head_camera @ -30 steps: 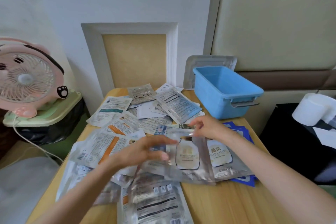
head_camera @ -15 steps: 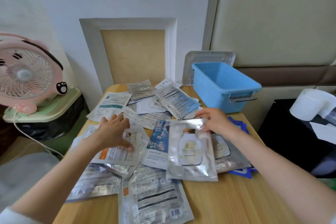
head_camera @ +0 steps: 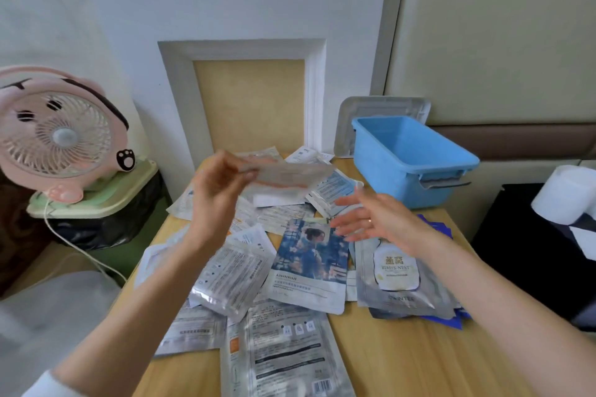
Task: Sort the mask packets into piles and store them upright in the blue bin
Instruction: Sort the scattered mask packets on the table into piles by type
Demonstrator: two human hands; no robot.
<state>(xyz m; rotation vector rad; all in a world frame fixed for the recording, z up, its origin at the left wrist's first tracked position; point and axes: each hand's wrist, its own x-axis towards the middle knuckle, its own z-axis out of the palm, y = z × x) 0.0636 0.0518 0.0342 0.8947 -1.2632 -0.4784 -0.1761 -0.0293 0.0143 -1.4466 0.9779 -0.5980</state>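
- L hand [head_camera: 222, 190] is raised over the far half of the table [head_camera: 403, 361]. Thumb + fingertips pinch the left end of one lifted packet [head_camera: 287, 177]. That packet hangs in the air, roughly flat and motion-blurred, so its print is unreadable.
- R hand [head_camera: 377, 219] holds nothing. Fingers are straight and spread, palm turned inward, above the table's right side near the far end of the Bird's Nest pile [head_camera: 396, 271]. Can't tell if it touches anything.
- Most mask packets lie loose and overlapping from the table's centre to its far edge. The blue-picture packet [head_camera: 312, 255] lies face up mid-table, just beside the Bird's Nest pile.
- Dark blue packets [head_camera: 448, 322] poke out from under that pile, close to the right edge.
- Blue bin [head_camera: 409, 158] sits at the far right corner, no packets seen inside. Its lid [head_camera: 383, 106] leans behind it.
- Judgement: sorting is at an early stage, and nothing is stored yet.
- Risk: foil is slick and the pinch is at one end only. The packet could slip and fall back into the unsorted heap.
- Risk: piles butt against loose packets. A sweep of either hand could mix them or nudge the dark blue ones off the right edge.
- Risk: flat packets may flop over in a near-empty bin unless packed together.
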